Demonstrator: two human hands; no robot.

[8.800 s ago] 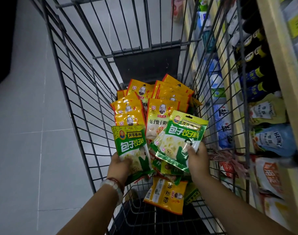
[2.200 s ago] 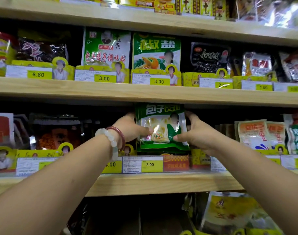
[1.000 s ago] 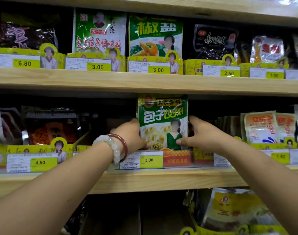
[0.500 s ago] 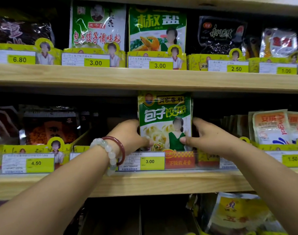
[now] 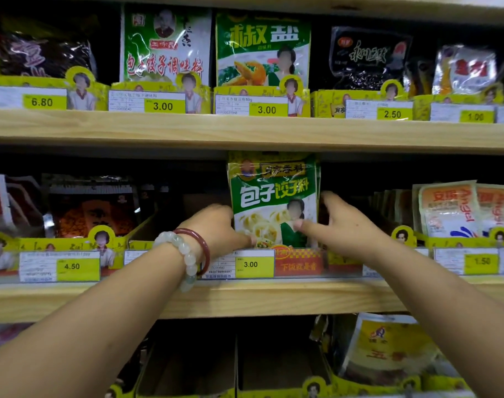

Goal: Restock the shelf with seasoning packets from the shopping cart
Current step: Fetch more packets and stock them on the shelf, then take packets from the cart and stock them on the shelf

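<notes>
A green seasoning packet (image 5: 273,196) with white dumpling artwork stands upright in a slot of the middle wooden shelf (image 5: 273,297), above a 3.00 price tag (image 5: 253,264). More packets seem to stand behind it, but I cannot tell how many. My left hand (image 5: 216,228), with a bead bracelet and a red bangle on its wrist, pinches the packet's lower left edge, thumb in front. My right hand (image 5: 342,225) holds the right edge, thumb on the front and fingers curled round the side. The shopping cart is out of view.
The upper shelf (image 5: 245,130) carries rows of green, white and black packets behind yellow price holders. Orange-and-white yeast packets (image 5: 451,208) stand to the right and dark red ones (image 5: 92,208) to the left. Yellow packets (image 5: 388,349) lie on the shelf below.
Both hands took green packets out of the cart and brought them to the middle shelf. The front packet went from tilted and low to upright in its slot. Both hands stayed at its sides.
</notes>
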